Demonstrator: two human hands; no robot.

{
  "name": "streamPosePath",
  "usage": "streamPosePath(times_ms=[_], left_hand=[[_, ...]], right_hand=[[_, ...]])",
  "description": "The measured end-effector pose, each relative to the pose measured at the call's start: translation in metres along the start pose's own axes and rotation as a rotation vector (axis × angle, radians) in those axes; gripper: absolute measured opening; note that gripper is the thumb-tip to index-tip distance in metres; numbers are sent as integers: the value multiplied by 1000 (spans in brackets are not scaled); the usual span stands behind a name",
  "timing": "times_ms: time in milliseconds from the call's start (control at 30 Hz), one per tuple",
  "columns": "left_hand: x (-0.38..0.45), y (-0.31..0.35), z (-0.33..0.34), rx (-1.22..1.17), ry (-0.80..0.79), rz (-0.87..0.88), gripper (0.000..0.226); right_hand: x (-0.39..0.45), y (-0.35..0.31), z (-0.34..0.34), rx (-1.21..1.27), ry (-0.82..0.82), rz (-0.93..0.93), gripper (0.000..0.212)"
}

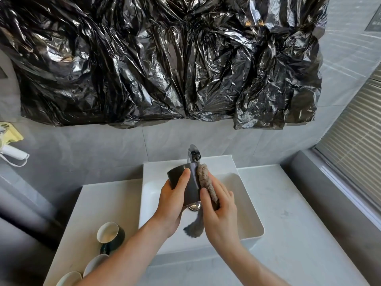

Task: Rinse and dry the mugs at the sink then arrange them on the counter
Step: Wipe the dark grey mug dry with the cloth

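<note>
Over the white sink (245,203) my left hand (171,201) grips a dark grey mug (190,182), tilted with its mouth toward the left. My right hand (220,211) presses a grey-brown cloth (206,182) against the mug's right side; the cloth's tail hangs down below the hands. The chrome faucet (193,154) stands just behind the mug. On the counter at the lower left stand a dark green mug with a white inside (110,232) and two more white-rimmed mugs (94,265), (69,278), partly hidden by my left forearm.
The pale counter (299,223) runs on both sides of the sink. Black plastic sheeting (165,58) covers the wall above. A white and yellow appliance (10,145) hangs at the far left. A window with blinds (354,145) is at the right.
</note>
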State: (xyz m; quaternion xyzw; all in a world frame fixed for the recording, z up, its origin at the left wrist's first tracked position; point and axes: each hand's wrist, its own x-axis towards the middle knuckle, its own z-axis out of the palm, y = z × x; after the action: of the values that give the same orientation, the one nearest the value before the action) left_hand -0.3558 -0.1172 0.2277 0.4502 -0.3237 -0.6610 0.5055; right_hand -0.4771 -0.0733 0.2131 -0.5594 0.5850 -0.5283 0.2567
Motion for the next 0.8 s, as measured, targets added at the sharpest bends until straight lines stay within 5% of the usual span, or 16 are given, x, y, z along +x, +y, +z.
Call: streamPosePath(times_ms=[167, 367, 500, 667, 800], left_hand=[[-5, 7, -2, -94, -58, -80, 58], [-2, 12, -6, 104, 0, 17, 56], [0, 12, -4, -3, -5, -35, 44], [1, 19, -1, -72, -44, -47, 68], [2, 22, 0, -61, -56, -38, 63]], right_hand=[[-1, -13, 6, 319, -43, 117, 43], [-6, -11, 9, 304, 32, 25, 44], [1, -15, 10, 295, 56, -15, 47], [1, -18, 7, 372, 134, -43, 42], [14, -14, 6, 403, 244, 128, 32]])
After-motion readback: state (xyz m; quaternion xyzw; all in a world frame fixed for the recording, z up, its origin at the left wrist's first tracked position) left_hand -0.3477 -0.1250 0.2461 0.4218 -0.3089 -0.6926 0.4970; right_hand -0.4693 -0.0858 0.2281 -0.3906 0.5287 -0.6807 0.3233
